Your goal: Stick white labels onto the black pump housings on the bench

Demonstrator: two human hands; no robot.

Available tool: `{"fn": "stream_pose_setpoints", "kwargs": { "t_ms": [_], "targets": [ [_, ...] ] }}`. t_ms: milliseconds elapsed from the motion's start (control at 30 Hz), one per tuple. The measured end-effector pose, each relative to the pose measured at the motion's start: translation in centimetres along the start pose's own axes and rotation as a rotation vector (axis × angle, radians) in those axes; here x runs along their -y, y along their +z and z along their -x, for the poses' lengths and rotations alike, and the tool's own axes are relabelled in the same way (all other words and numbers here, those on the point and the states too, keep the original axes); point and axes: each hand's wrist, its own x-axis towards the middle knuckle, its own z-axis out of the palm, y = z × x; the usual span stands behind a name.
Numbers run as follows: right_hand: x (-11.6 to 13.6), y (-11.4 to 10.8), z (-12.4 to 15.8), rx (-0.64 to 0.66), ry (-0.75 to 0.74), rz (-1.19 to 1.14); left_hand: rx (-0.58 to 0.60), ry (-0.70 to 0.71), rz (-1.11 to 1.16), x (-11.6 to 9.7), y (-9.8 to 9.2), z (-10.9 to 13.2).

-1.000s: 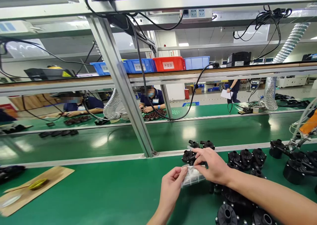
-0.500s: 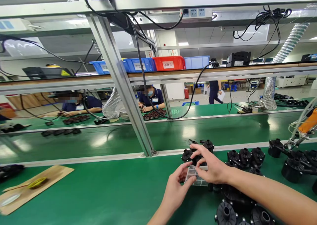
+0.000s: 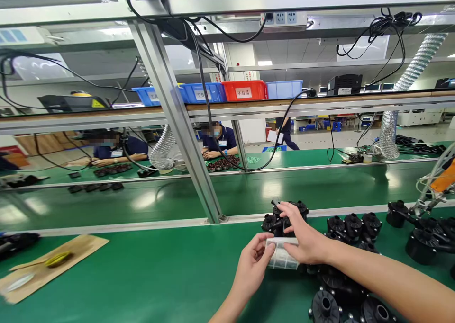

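A translucent, whitish sheet of square labels [image 3: 283,255], marked off in a grid, is held up over the green bench. My left hand [image 3: 254,261] pinches its left edge between thumb and fingers. At the right edge, the thumb of my right hand [image 3: 307,240] presses on the sheet, while its index finger stretches up and away. A small greyish piece shows by that fingertip; whether it is stuck there, I cannot tell. Just behind the hands stands a cluster of black pump housings [image 3: 269,222], partly hidden by my fingers.
More black round housings [image 3: 325,304] crowd the bench under and beyond my right forearm. Brown paper [image 3: 80,247] with a yellow coil [image 3: 58,259] lies far left. A metal post [image 3: 177,119] rises ahead; a black cable [image 3: 245,169] hangs beside it. Co-workers sit across the line.
The label sheet has tipped, so its face shows whiter and flatter. My right thumb has come down onto its right edge. A person walking in the background has moved left.
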Motion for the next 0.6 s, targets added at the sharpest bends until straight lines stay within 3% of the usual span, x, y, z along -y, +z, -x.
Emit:
{"fn": "stream_pose_setpoints", "kwargs": {
  "t_ms": [267,367,467,600],
  "targets": [
    [0.4,0.1,0.0,-0.009,0.009,0.001,-0.115,0.032,-0.084,0.3,-0.6,-0.5],
    [0.4,-0.1,-0.3,-0.088,0.008,0.026,-0.126,0.047,-0.113,0.3,-0.6,-0.4],
    [-0.3,-1.5,-1.4,-0.192,0.037,0.069,-0.133,0.089,-0.144,0.3,-0.4,-0.1],
    [-3.1,-4.1,-3.5,-0.248,0.142,0.161,-0.129,0.158,-0.189,0.5,-0.5,0.1]
  ]
}}
